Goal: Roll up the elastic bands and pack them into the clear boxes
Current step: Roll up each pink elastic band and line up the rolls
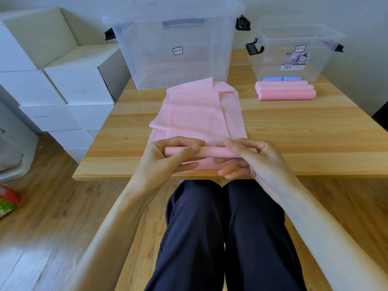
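Wooden table [294, 131] against a pale wall, plank floor below, white cartons [63, 80] stacked off to the left. You sit at the near edge, dark trousers [220, 238] in view. Pink elastic band [197, 114] lies flat down the table's middle, far end folded back just in front of the large clear box [176, 49]; near end is wound into a tight roll [210, 152] by the table edge. Your left hand [165, 158] grips the roll's left end — thumb over the top, fingers curled round it. Your right hand [249, 158] pinches the right end, fingers bent over it. Small clear box [294, 49] sits far right with black latches; in front of it, three finished pink rolls [285, 91] lie side by side, touching, and blue rolls [281, 79] rest behind them, against the box.
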### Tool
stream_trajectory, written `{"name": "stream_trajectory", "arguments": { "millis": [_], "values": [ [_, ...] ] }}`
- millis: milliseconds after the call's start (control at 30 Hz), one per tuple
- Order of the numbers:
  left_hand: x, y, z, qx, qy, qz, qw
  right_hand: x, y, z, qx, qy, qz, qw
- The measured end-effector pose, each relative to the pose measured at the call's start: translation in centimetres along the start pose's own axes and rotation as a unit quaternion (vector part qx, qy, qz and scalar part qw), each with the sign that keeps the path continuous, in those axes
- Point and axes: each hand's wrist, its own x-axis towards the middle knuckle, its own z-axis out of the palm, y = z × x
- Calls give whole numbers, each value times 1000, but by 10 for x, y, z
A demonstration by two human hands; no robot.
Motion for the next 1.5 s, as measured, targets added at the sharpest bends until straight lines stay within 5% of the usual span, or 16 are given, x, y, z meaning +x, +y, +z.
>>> {"name": "stream_trajectory", "arguments": {
  "millis": [900, 1500],
  "values": [
    [0, 0, 3, -9, 9, -6, 1000, -1, 2, 0, 4, 45, -27, 999],
    [-2, -2, 8, 3, -10, 6, 1000, 2, 4, 2, 10, 4, -34, 999]
  ]
}}
